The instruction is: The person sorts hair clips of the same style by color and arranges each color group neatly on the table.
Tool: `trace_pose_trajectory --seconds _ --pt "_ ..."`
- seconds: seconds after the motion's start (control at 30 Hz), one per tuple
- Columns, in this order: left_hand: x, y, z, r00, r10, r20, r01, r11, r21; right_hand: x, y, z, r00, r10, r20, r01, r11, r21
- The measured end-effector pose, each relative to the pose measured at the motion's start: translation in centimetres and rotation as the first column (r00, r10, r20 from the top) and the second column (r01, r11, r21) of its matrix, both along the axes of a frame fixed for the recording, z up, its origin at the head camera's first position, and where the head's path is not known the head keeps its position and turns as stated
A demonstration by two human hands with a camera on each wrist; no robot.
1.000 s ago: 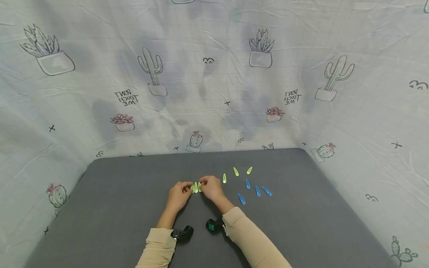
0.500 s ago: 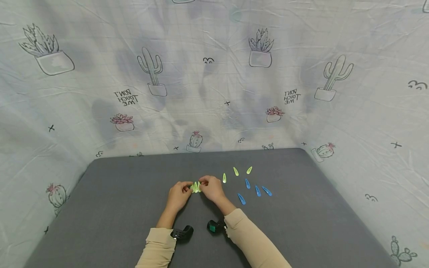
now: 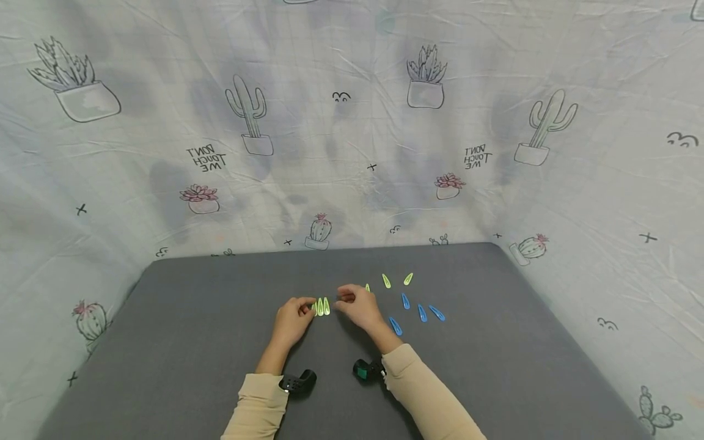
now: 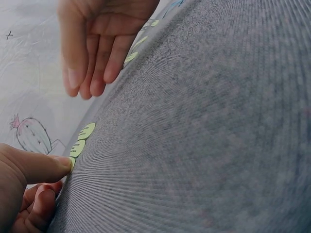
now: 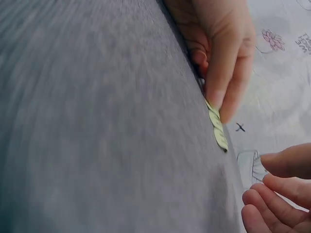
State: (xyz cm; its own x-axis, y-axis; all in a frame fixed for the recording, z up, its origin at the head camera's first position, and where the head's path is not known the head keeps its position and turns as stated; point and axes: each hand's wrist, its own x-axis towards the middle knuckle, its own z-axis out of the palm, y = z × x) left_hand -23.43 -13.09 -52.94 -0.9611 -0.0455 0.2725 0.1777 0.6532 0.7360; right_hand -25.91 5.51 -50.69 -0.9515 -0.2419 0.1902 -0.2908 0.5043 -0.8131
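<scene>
Three yellow-green snap hair clips (image 3: 327, 306) lie side by side in a short row on the grey table. At the row's left end, my left hand (image 3: 291, 319) pinches the outermost hair clip (image 4: 73, 162) between thumb and index finger, covering part of it. My right hand (image 3: 357, 305) is apart from the row, just to its right, with fingers loosely bent and nothing between them. Behind its knuckles another green hair clip (image 3: 367, 288) is partly hidden.
Two more green clips (image 3: 387, 281) lie farther back to the right. Several blue hair clips (image 3: 422, 313) are scattered nearer, right of my right forearm. Beyond the grey table (image 3: 192, 342) hangs a pale cactus-print cloth (image 3: 341, 134).
My right hand has let go of the row's right end and moved right, now overlapping a loose green clip. My left hand stays in place at the row.
</scene>
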Motion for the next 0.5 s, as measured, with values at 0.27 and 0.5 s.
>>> trace_pose_trajectory --seconds 0.27,0.5 --pt "0.0 0.0 -0.1 1.0 -0.002 -0.017 0.002 1.0 0.0 -0.5 2.5 -0.1 0.999 -0.046 -0.025 0.046 0.999 0.002" --pt "-0.1 0.0 -0.2 1.0 -0.004 -0.023 0.003 1.0 -0.008 -0.9 4.6 -0.1 0.995 -0.103 -0.014 0.102 0.994 -0.034"
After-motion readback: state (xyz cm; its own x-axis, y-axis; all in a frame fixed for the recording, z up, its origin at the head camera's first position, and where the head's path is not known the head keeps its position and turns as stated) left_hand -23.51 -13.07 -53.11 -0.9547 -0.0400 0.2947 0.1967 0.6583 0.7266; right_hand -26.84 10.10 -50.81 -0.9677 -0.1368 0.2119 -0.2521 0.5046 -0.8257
